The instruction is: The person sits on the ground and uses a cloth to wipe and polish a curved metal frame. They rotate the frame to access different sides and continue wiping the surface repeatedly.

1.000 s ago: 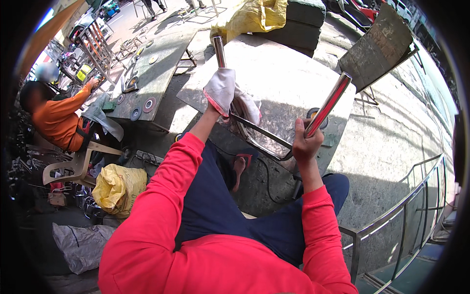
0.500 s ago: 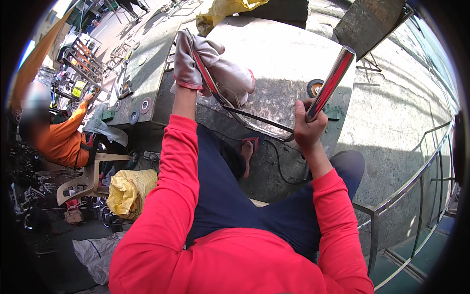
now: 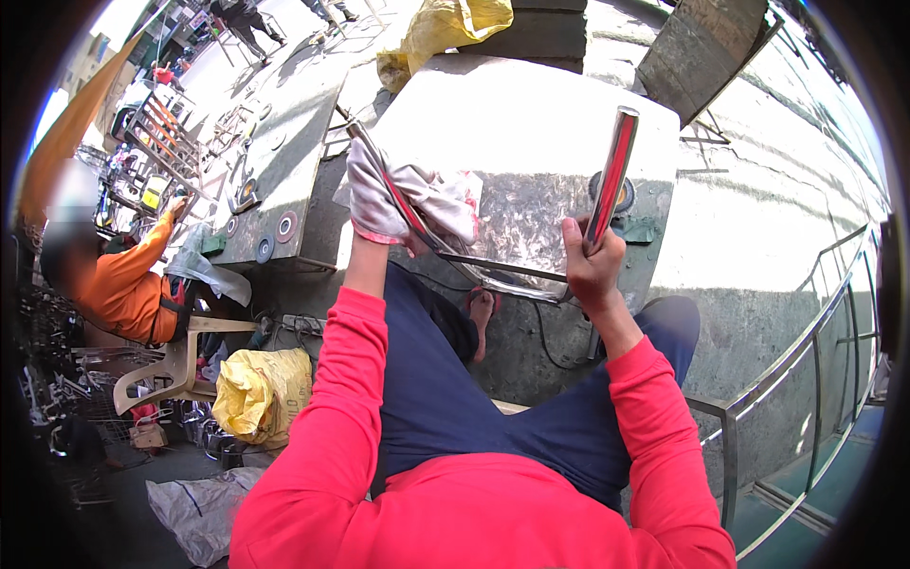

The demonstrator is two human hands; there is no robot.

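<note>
A bent chrome tube frame (image 3: 611, 175) spans between my hands above my lap, with two arms rising from a lower cross piece. Its polished surface reflects the red of my sleeves. My left hand (image 3: 375, 213) is wrapped in a whitish cloth (image 3: 447, 201) with pinkish edges and closes around the left arm of the frame; the cloth hides most of the fingers. Lower on the right arm, my right hand (image 3: 595, 264) grips the tube bare, thumb up along it. The frame is held over the near edge of a worn worktable (image 3: 531, 204).
A grinding wheel (image 3: 621, 192) lies on the table beyond my right hand. Metal railing (image 3: 730, 427) stands at right. To the left are a yellow sack (image 3: 261, 394), a side bench with discs (image 3: 294, 161), and a seated person in orange (image 3: 133, 284). A cable (image 3: 545, 337) runs below.
The frame's right arm has swung left and more upright with my right hand. My cloth-wrapped left hand has slid down along the left arm, baring its top end.
</note>
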